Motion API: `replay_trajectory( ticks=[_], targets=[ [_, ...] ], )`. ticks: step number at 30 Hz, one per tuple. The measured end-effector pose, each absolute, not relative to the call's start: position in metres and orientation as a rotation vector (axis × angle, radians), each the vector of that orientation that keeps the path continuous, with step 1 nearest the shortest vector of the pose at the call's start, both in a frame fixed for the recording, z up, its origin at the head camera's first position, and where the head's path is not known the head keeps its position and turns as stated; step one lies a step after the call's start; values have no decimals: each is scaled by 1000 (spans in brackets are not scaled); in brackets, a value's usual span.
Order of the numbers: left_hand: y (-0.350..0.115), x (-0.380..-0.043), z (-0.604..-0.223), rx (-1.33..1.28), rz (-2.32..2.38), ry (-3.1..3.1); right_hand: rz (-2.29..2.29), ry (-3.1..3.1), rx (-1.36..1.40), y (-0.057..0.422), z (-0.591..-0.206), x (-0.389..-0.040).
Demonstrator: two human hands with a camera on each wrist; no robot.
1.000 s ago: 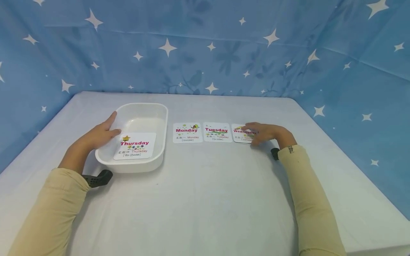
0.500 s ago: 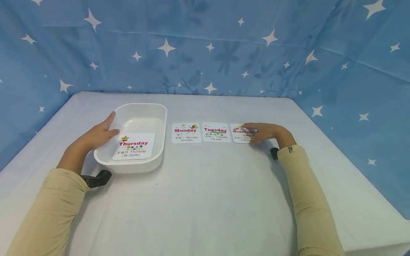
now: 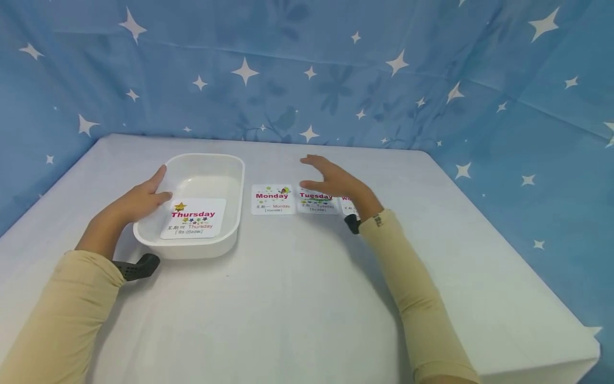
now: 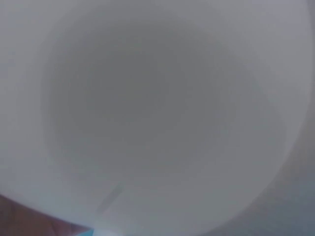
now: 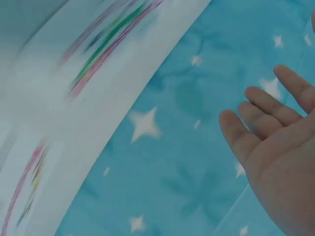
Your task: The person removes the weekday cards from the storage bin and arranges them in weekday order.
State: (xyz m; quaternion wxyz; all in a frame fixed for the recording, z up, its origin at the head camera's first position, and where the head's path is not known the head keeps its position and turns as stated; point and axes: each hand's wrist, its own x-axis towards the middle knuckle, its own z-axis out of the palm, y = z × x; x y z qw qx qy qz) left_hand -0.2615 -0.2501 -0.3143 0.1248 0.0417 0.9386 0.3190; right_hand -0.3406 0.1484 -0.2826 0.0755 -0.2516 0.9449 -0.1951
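Observation:
My left hand [image 3: 134, 204] grips the left rim of a white plastic tub [image 3: 196, 250], thumb over the edge. A square card reading Thursday [image 3: 193, 220] lies face up inside the tub, at its near end. My right hand [image 3: 338, 178] is raised above the cards with its fingers spread and holds nothing; the right wrist view shows the same hand [image 5: 280, 147] with extended fingers. Below it are the Tuesday card [image 3: 317, 206] and the Wednesday card [image 3: 348, 207], both partly covered by the hand. The Monday card [image 3: 273, 200] lies left of them in the same row.
A white cloth [image 3: 268, 320] covers the table. Blue fabric with white stars [image 3: 268, 101] hangs behind the table and along its right side. The white tub wall [image 4: 162, 123] fills most of the left wrist view.
My right hand has lifted off the Wednesday card and moved left, over the Tuesday card. The left hand keeps its grip on the tub. The head view has shifted slightly.

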Motion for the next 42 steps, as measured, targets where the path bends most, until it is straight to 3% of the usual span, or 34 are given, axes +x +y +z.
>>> replay_trajectory(
  ticks=[9, 18, 26, 42],
  targets=[
    [-250, -260, -316, 128, 909, 2746, -496, 2676, -996, 28, -287, -331],
    [-246, -262, -315, 149, 900, 2747, -182, 2572, -1108, -38, -297, -300],
    [-245, -262, -312, 143, 868, 2767, 396, 2585, -980, -58, -306, -280],
    [-245, -261, -311, 126, 888, 2746, 445, 2594, -859, -63, -309, -279]
  ],
)
